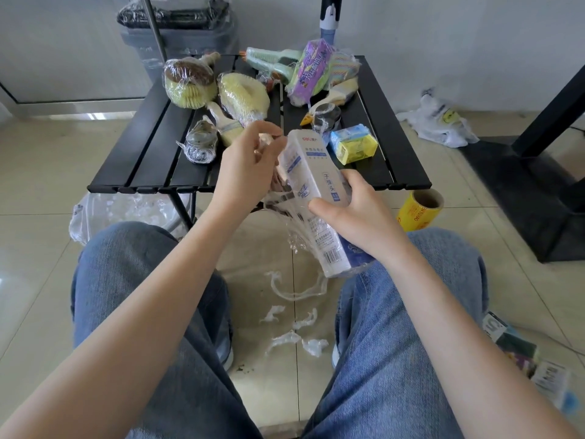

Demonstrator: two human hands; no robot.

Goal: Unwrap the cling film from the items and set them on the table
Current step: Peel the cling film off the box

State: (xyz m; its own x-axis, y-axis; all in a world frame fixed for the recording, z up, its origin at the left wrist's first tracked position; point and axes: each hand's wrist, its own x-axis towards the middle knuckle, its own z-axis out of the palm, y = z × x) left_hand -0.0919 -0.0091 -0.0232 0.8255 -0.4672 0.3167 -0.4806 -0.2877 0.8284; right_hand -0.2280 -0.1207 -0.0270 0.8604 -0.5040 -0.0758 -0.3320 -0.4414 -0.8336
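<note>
A long white box with blue print is held over my lap, in front of the black slatted table. My right hand grips the box around its middle. My left hand pinches a strand of cling film at the box's upper left side; the film stretches in loose strands between my hands and hangs below the box. Several wrapped items lie on the table: two yellow brushes, a purple pack, a yellow and blue sponge.
Torn bits of film lie on the tiled floor between my knees. A yellow cling film roll stands on the floor to the right. A clear plastic bag lies under the table's left. Boxes lie at the lower right.
</note>
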